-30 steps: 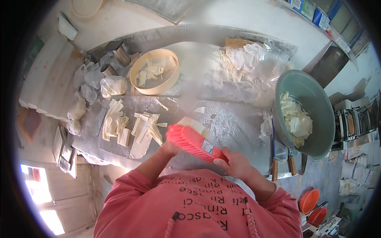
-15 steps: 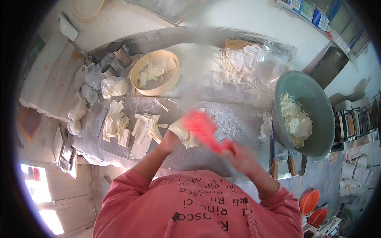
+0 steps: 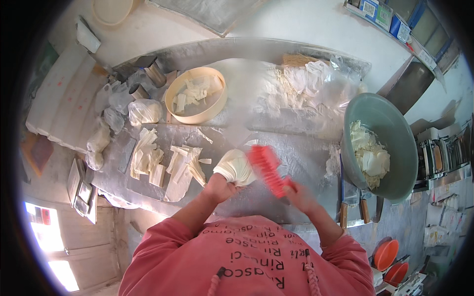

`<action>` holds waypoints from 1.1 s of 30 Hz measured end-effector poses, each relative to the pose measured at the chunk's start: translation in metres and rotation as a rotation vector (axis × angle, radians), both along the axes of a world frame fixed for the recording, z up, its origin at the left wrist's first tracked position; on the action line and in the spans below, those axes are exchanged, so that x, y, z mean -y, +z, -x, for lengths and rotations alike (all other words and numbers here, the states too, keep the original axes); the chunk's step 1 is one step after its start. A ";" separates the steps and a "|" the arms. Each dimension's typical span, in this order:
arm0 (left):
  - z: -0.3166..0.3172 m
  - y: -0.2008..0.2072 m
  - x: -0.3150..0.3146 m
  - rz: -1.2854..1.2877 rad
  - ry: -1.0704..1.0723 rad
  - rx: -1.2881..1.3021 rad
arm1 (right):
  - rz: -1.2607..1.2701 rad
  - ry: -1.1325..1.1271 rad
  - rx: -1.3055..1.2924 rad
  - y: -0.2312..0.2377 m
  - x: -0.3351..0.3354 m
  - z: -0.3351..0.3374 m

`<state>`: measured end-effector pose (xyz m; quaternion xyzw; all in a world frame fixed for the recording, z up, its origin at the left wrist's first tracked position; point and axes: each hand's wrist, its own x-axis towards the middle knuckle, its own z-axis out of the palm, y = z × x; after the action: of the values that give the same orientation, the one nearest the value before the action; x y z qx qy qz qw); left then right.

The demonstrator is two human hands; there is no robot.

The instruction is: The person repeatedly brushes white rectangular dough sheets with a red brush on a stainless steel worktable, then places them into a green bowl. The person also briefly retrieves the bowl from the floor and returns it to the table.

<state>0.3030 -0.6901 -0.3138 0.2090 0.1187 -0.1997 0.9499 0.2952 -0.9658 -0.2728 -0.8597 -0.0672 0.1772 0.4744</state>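
My left hand (image 3: 220, 188) grips the near end of a pleated, pale dough sheet (image 3: 234, 166), its folds fanned out over the metal worktop (image 3: 224, 203). Closed round a handle, my right hand (image 3: 300, 196) holds a red brush (image 3: 266, 167) just right of the dough. The brush is slightly blurred, and whether it touches the dough I cannot tell. Left of my left hand lie a pile of cut dough strips (image 3: 186, 165) and a second pile of strips (image 3: 146, 157).
A round wooden sieve (image 3: 197, 117) with dough scraps stands behind the strips. To the right, a large grey-green basin (image 3: 402, 148) holds dough pieces. Knives with wooden handles (image 3: 343, 215) hang at the front right edge. Plastic bags (image 3: 144, 111) crowd the back left.
The red brush has moved right, off the dough. In my left hand the dough is lifted and turned, so its pleats now show as a wide fan.
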 end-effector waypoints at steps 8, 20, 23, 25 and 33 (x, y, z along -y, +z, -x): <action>0.000 0.020 -0.008 0.042 -0.067 0.032 | 0.188 0.131 0.040 0.001 -0.003 -0.003; 0.004 0.035 -0.022 0.222 -0.016 0.235 | -0.030 -0.160 0.064 -0.030 0.013 -0.008; 0.002 0.019 -0.016 0.081 0.012 0.301 | 0.123 -0.002 0.105 -0.008 0.008 -0.003; -0.006 0.005 -0.006 -0.158 -0.005 0.243 | 0.070 0.032 0.240 0.004 -0.001 0.001; -0.007 0.015 -0.021 -0.090 0.036 0.186 | 0.221 0.023 0.131 0.009 -0.005 -0.004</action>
<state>0.3100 -0.6692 -0.2991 0.2670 0.0425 -0.1566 0.9499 0.2992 -0.9611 -0.2638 -0.9155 -0.0881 0.1326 0.3695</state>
